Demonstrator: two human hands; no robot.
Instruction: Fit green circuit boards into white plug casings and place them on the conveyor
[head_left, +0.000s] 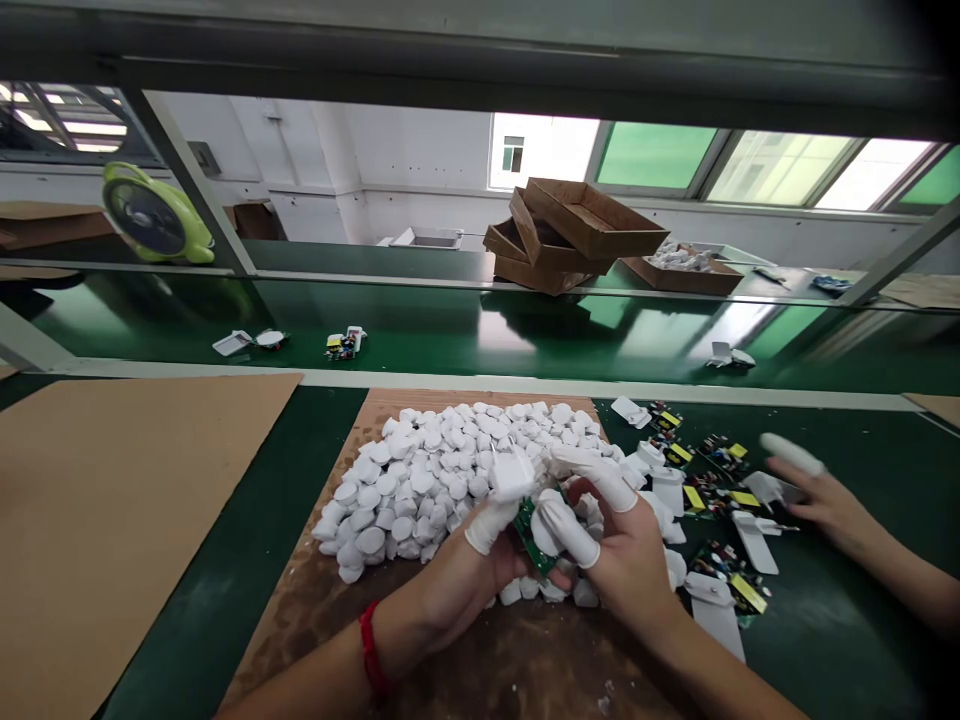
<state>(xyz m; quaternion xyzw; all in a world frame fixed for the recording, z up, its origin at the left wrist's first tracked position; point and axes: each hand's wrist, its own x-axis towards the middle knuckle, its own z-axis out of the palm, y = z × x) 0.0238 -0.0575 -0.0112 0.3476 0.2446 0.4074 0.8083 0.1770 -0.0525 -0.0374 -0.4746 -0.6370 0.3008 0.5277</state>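
Observation:
In the middle, my left hand is closed around the edge of a green circuit board that has a white square plastic piece at its far end. My right hand closes on the same board from the other side, its thumb pressing at a small white round cap against it. White finger covers sit on fingertips of both hands. Beneath and beyond them lies a large heap of white caps on a brown board. My fingers partly hide the circuit board.
Several circuit boards with yellow parts and white plates lie to the right, where another person's hand reaches in. Cardboard covers the left. Behind are a green conveyor belt, stacked cardboard trays and a green fan.

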